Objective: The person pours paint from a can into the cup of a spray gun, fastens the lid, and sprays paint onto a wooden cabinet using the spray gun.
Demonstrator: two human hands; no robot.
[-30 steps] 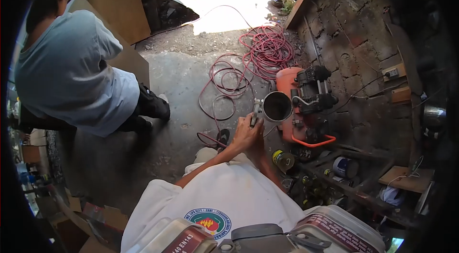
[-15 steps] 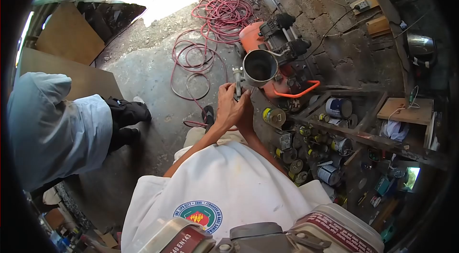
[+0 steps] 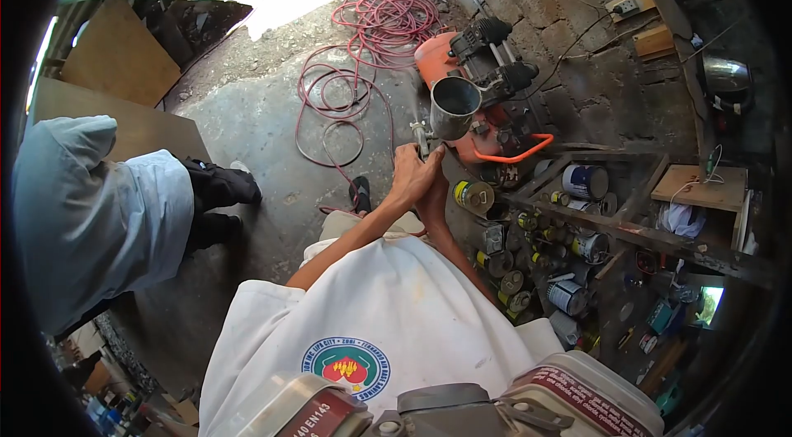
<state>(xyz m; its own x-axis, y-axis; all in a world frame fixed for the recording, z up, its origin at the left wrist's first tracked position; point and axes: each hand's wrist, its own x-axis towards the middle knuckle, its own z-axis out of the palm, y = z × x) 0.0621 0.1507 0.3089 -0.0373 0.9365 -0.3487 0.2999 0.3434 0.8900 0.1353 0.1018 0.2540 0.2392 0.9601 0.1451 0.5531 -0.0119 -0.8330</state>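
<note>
A spray gun [image 3: 421, 137] with an open metal cup [image 3: 454, 107] on its right side is held out in front of me. My left hand [image 3: 412, 174] is wrapped round the gun's body from the left. My right hand [image 3: 434, 191] is closed on the gun from below and right, its fingers partly hidden behind the left one. The cup tilts, its dark inside showing. A faint mist rises above the gun's front end. Just beyond the cup stands an orange air compressor [image 3: 436, 59].
A red hose [image 3: 386, 16] lies coiled on the concrete floor ahead. At the left a person [image 3: 99, 214] stands near brown boards [image 3: 124, 53]. Many cans [image 3: 473, 198] and a wooden rack [image 3: 619, 227] fill the right side, below a brick wall [image 3: 569, 66].
The view has swung right and down since the first frame. Since the second, the cup has tilted and the gun has shifted slightly right; a faint mist now shows at its front.
</note>
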